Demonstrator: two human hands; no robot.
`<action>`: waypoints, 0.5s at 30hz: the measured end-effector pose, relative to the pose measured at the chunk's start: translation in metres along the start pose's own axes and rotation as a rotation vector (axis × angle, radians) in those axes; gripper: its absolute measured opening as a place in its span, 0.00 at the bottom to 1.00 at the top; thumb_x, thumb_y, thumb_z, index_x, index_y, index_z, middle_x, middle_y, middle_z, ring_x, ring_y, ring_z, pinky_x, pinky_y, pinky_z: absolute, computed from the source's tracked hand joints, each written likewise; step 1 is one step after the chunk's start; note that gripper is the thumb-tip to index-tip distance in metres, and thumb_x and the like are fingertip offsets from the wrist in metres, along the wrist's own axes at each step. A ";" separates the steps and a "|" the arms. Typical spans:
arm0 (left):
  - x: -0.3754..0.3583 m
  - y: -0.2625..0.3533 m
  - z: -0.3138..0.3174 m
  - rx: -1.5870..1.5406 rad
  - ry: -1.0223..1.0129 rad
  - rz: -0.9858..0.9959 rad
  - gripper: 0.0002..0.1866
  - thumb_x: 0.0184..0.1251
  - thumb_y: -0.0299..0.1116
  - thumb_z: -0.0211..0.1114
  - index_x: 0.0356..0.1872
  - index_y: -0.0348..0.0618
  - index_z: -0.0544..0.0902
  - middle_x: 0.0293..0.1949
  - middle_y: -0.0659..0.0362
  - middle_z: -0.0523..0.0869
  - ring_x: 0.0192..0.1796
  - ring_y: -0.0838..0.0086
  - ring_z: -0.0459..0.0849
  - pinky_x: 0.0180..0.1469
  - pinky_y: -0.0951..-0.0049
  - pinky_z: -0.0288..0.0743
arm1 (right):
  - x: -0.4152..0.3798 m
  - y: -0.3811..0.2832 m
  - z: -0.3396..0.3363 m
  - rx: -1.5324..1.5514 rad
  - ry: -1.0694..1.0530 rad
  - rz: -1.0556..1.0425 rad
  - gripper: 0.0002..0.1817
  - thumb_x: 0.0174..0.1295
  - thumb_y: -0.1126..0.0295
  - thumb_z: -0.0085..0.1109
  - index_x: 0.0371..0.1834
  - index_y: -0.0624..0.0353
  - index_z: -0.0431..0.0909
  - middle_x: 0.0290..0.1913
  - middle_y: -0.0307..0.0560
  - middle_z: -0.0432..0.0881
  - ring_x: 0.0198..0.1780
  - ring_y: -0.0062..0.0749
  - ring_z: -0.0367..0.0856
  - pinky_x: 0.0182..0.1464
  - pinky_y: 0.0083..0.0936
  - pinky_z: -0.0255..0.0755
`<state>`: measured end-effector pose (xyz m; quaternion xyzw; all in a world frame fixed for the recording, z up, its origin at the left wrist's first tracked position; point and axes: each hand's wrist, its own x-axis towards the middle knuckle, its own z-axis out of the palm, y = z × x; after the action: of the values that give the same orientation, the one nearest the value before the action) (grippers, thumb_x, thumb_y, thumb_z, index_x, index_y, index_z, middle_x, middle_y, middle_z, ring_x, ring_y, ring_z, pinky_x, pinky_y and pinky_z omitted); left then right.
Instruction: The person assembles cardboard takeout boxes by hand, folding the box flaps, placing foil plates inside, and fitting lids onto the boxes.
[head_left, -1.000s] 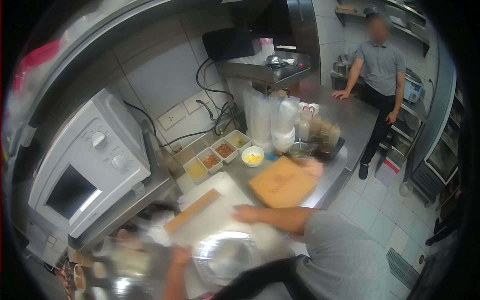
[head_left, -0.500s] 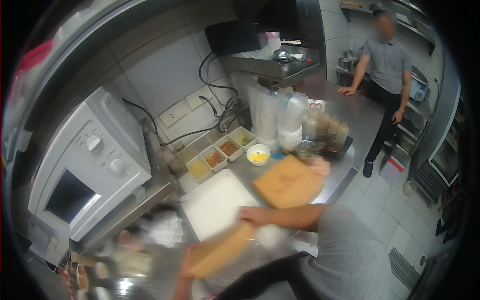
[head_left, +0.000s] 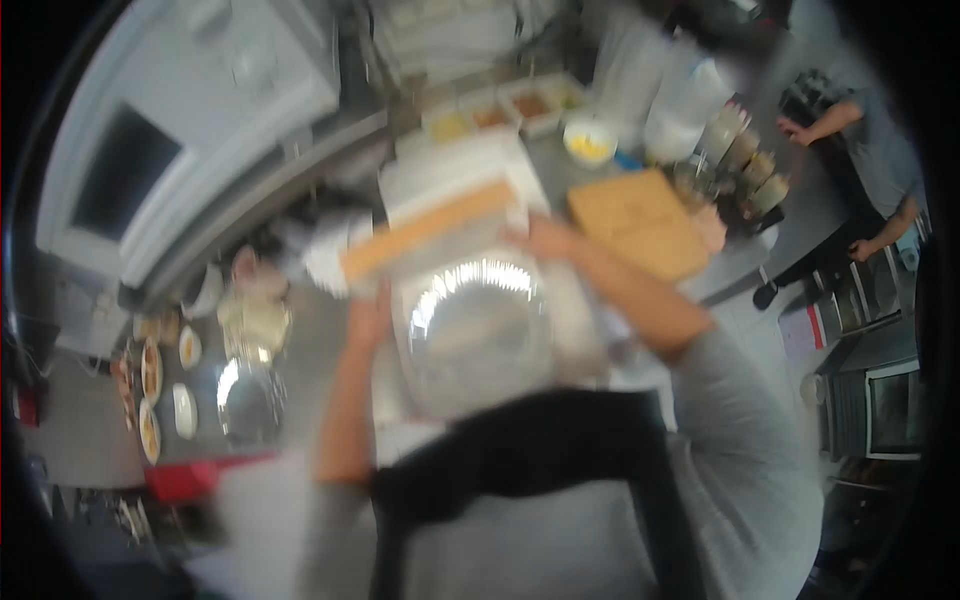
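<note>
A tan rectangular board (head_left: 425, 232), blurred by motion, slants across the counter in front of me and shows as a narrow strip. My left hand (head_left: 371, 312) is at its left end, with fingers closed on the board's edge as far as the blur shows. At the other end my right hand (head_left: 542, 240) grips it too. Just below, between my forearms, lies a round, clear, shiny thing (head_left: 480, 330), perhaps a plastic lid or plate. A white cutting board (head_left: 458, 170) lies behind the tan strip.
An orange-tan cutting board (head_left: 640, 220) lies to the right. Behind it are a white bowl (head_left: 590, 145) with yellow food, stacked cups and sauce bottles. Small dishes (head_left: 186, 410) stand at left, below a white microwave (head_left: 180, 150). Another person (head_left: 880, 150) stands at far right.
My view has turned down toward my body. The tan board has tilted from a broad face to a narrow strip, both hands staying on it. The round shiny thing now shows between my arms.
</note>
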<state>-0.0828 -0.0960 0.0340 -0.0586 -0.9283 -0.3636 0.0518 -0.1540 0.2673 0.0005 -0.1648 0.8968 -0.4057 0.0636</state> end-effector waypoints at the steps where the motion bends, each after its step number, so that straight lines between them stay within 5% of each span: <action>1: 0.007 -0.007 0.000 0.104 -0.021 -0.117 0.37 0.69 0.61 0.52 0.47 0.26 0.80 0.44 0.33 0.83 0.52 0.40 0.81 0.54 0.54 0.74 | 0.004 -0.005 -0.013 0.011 -0.114 0.096 0.48 0.61 0.33 0.51 0.60 0.78 0.68 0.55 0.71 0.77 0.57 0.55 0.78 0.60 0.40 0.71; 2: 0.018 -0.033 0.008 0.243 -0.066 -0.135 0.36 0.70 0.60 0.52 0.38 0.26 0.83 0.37 0.32 0.83 0.48 0.38 0.81 0.52 0.52 0.74 | 0.008 -0.011 -0.027 0.012 -0.229 0.192 0.46 0.62 0.35 0.51 0.58 0.77 0.71 0.51 0.69 0.80 0.52 0.53 0.82 0.56 0.38 0.74; 4: 0.028 -0.053 0.018 0.291 -0.083 -0.091 0.34 0.70 0.59 0.52 0.44 0.27 0.82 0.42 0.33 0.83 0.50 0.39 0.80 0.53 0.52 0.73 | -0.002 -0.032 -0.040 -0.015 -0.170 0.054 0.42 0.63 0.36 0.52 0.53 0.75 0.75 0.45 0.65 0.83 0.46 0.51 0.84 0.51 0.37 0.75; 7: 0.018 -0.042 0.021 0.130 -0.022 -0.018 0.33 0.71 0.58 0.51 0.49 0.30 0.81 0.46 0.33 0.82 0.53 0.40 0.80 0.54 0.54 0.73 | 0.005 -0.018 -0.026 -0.094 -0.185 0.167 0.40 0.64 0.38 0.50 0.52 0.74 0.76 0.46 0.64 0.83 0.49 0.51 0.83 0.53 0.37 0.74; 10: 0.008 -0.010 0.012 0.074 -0.081 -0.073 0.27 0.73 0.47 0.54 0.61 0.31 0.73 0.57 0.41 0.80 0.61 0.47 0.76 0.64 0.62 0.67 | -0.007 -0.018 -0.018 -0.051 -0.131 0.152 0.40 0.66 0.37 0.47 0.52 0.73 0.76 0.47 0.64 0.83 0.51 0.52 0.81 0.56 0.38 0.71; 15: 0.014 -0.004 0.006 -0.095 -0.020 -0.242 0.29 0.72 0.52 0.53 0.54 0.30 0.77 0.46 0.40 0.84 0.50 0.51 0.83 0.54 0.61 0.74 | -0.005 -0.013 -0.007 0.063 0.037 0.163 0.42 0.65 0.35 0.46 0.54 0.73 0.75 0.48 0.65 0.81 0.50 0.51 0.82 0.55 0.39 0.71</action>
<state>-0.0977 -0.0936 0.0285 0.0477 -0.9107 -0.4103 -0.0044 -0.1483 0.2659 0.0145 -0.0819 0.8950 -0.4302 0.0849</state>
